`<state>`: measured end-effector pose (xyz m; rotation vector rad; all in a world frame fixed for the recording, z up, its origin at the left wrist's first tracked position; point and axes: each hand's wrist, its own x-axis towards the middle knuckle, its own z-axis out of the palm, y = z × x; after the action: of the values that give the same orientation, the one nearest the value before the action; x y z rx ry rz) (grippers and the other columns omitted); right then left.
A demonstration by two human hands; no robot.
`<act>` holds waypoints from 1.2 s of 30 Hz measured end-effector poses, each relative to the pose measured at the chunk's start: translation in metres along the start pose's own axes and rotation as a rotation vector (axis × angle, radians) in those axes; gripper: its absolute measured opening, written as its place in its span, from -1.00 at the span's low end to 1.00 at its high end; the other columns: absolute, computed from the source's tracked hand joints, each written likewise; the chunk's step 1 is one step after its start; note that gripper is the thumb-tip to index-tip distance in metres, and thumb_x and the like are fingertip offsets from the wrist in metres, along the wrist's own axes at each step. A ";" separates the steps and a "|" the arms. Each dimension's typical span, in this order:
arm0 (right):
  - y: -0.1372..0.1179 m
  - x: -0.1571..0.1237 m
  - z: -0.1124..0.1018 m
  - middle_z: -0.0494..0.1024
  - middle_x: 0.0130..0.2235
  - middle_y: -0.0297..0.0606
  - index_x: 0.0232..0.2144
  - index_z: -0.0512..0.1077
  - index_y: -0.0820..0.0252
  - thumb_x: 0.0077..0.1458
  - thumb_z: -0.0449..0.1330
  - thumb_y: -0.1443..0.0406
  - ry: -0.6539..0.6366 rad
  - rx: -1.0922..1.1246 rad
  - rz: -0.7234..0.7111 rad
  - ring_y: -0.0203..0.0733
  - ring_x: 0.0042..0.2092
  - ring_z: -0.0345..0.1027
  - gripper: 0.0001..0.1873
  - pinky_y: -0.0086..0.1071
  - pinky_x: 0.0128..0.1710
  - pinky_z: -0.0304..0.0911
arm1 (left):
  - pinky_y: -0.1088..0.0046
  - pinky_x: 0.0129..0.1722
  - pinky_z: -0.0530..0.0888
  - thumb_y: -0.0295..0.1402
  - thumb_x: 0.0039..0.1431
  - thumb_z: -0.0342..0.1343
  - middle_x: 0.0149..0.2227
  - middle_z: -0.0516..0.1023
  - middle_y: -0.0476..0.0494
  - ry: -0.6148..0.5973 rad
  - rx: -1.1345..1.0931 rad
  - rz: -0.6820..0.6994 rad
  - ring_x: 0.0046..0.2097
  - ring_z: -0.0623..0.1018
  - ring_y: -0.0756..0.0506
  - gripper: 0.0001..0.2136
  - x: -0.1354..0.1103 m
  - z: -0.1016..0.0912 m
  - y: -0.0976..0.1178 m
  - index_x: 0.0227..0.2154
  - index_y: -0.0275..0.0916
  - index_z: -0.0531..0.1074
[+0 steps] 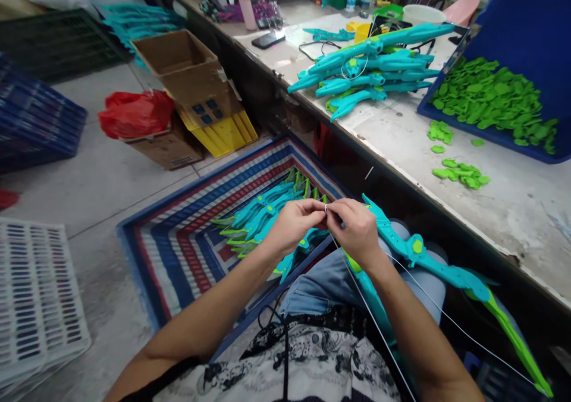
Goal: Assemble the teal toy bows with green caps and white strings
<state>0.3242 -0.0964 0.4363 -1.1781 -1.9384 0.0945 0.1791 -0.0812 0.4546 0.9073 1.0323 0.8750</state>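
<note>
My left hand (pixel 295 222) and my right hand (pixel 354 228) meet in front of me, fingertips pinched on a white string (pixel 364 300) where it forms a small loop or knot. The string trails down past my right forearm, and another length runs to the green tip of a teal and green toy bow (pixel 450 275). That bow lies across my lap, with a green hexagonal piece at its middle. Part of it is hidden behind my right hand and arm. Below my hands, several similar bows (pixel 263 212) lie in a striped lined crate (pixel 166 241).
On the workbench (pixel 504 223) at right lie a stack of teal bows (pixel 370 72), a phone (pixel 268 39) and a blue bin (pixel 482 131) of green pieces. Cardboard boxes (pixel 196 87), a red plastic bag (pixel 136 113) and a white basket (pixel 40 295) stand on the floor at left.
</note>
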 end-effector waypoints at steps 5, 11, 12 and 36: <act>-0.003 -0.009 0.006 0.55 -0.43 -0.31 -0.44 0.45 0.19 0.12 0.11 0.36 -0.017 0.264 0.213 -0.30 -0.40 0.42 -0.86 -0.43 -0.33 0.33 | 0.53 -0.51 0.34 -0.26 -0.16 0.30 -0.56 0.46 0.02 0.055 0.148 0.067 -0.54 0.38 0.05 -0.80 -0.009 -0.007 -0.007 -0.49 -0.29 0.50; -0.011 -0.035 0.028 0.58 -0.41 -0.30 -0.43 0.47 0.19 0.15 0.12 0.34 -0.119 0.448 0.216 -0.30 -0.37 0.45 -0.85 -0.43 -0.31 0.35 | 0.43 -0.31 0.38 -0.20 -0.09 0.25 -0.52 0.51 -0.05 0.060 0.431 0.082 -0.38 0.44 -0.06 -0.81 -0.026 -0.042 -0.024 -0.55 -0.23 0.58; -0.014 -0.038 0.031 0.58 -0.39 -0.28 -0.41 0.47 0.20 0.17 0.10 0.34 -0.134 0.431 0.164 -0.29 -0.35 0.46 -0.84 -0.43 -0.28 0.35 | 0.42 -0.27 0.38 -0.20 -0.08 0.24 -0.51 0.52 -0.06 0.032 0.462 0.078 -0.35 0.45 -0.08 -0.81 -0.030 -0.048 -0.027 -0.53 -0.22 0.60; 0.058 -0.174 -0.067 0.52 -0.30 -0.08 -0.30 0.48 0.26 0.22 0.06 0.31 -0.479 -0.814 0.418 -0.07 -0.26 0.24 -0.79 -0.25 -0.30 -0.07 | 0.20 0.02 0.36 -0.12 0.11 0.09 -0.23 0.60 -0.15 0.117 1.056 0.351 -0.09 0.50 -0.24 -0.75 -0.044 -0.069 -0.027 -0.31 -0.12 0.57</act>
<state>0.4462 -0.2194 0.3453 -2.2610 -2.1703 -0.2400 0.1058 -0.1170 0.4269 1.9818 1.4875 0.6334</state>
